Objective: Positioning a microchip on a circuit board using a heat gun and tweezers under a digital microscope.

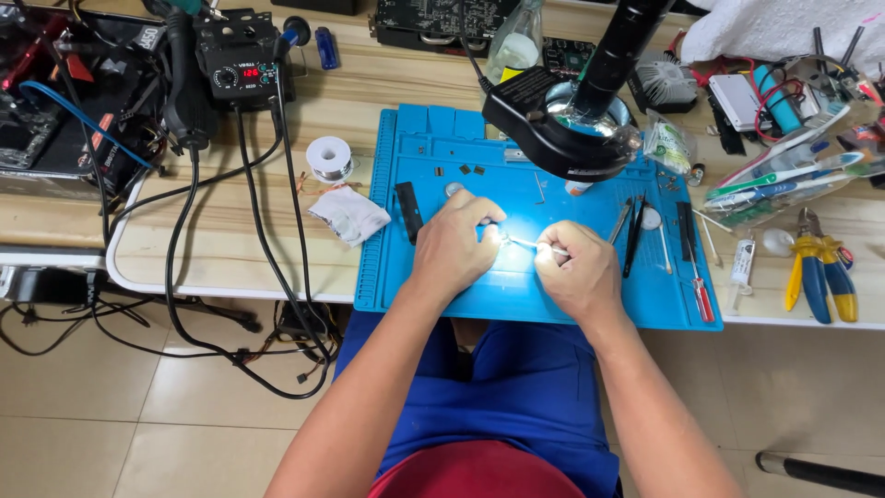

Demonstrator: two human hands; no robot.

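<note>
At frame centre we see left hand (452, 247) pinching tiny bright part (495, 235) on blue mat (415, 277); right hand (576, 272) closed on thin white stick (535, 244), long axis pointing left at part, fingers nearly meeting.

Both forearms are bare all the way up, no sleeves showing, no watch, no gloves. The left hand (452, 244) and right hand (576, 275) have no rings that can be made out. Lower down there's a pair of bright blue shorts (516, 387), loose and a bit creased over the lap. At the very bottom edge a rounded bit of red shirt (475, 472) pokes into view.
</note>
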